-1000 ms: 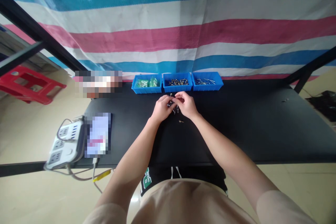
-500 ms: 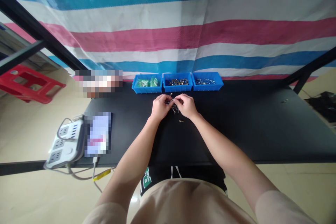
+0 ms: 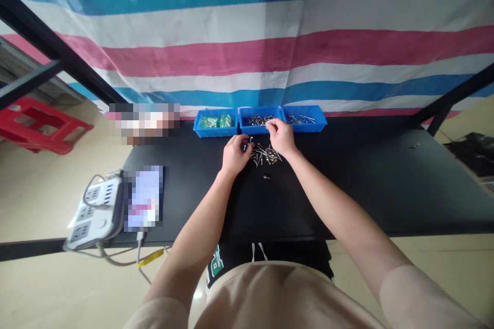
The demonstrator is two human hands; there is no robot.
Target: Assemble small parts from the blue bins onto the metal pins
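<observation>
Head camera view, left to right: a white power strip [image 3: 96,211] sits at the left end of the black tabletop [image 3: 185,180]. The left blue bin [image 3: 216,132] contains green-tinted bags of parts. Below it, the left hand [image 3: 235,156] is curled, thumb and index finger parted by a narrow gap near small fasteners. Just beside it, a pile of metal fasteners [image 3: 267,154] lies on the tabletop; one loose fastener [image 3: 266,177] lies nearer the body. The middle blue bin [image 3: 250,128] contains brass-toned fasteners. The right hand [image 3: 281,136] is at its front edge, thumb and fingertips drawn together; whether either hand grips a part cannot be told at this resolution. The right blue bin [image 3: 309,127] contains long silver pins.
</observation>
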